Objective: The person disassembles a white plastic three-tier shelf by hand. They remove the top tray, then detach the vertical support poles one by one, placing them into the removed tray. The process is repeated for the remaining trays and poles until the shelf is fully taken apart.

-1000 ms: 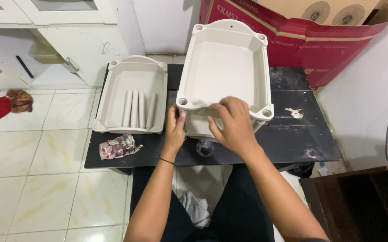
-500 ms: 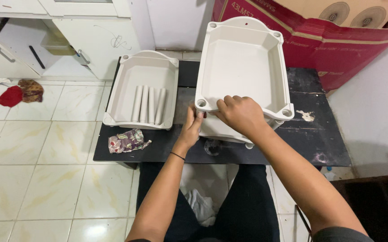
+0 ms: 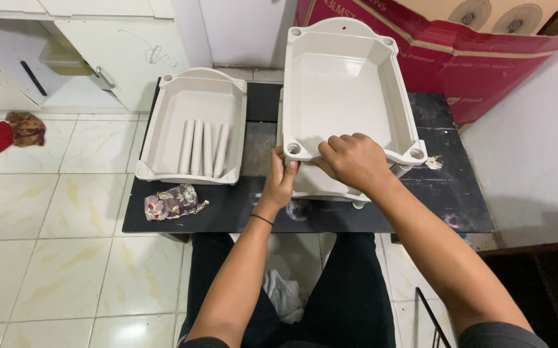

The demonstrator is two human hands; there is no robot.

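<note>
A: Head view: what lies behind the table?
B: A red cardboard box (image 3: 485,58), tilted against the wall; white lettering along its edge.

A: Containers?
B: Upper cream plastic tray (image 3: 346,84), empty, stacked on the black table (image 3: 459,200); second cream tray (image 3: 192,122) beside it holds four cream tubes (image 3: 203,148).

A: Hands?
B: Left hand (image 3: 281,177) pinches the upper tray's near-left corner; right hand (image 3: 353,161) grips its near rim.

Red-and-tan cardboard box (image 3: 459,45) at the wall behind the black table (image 3: 459,193)
</note>
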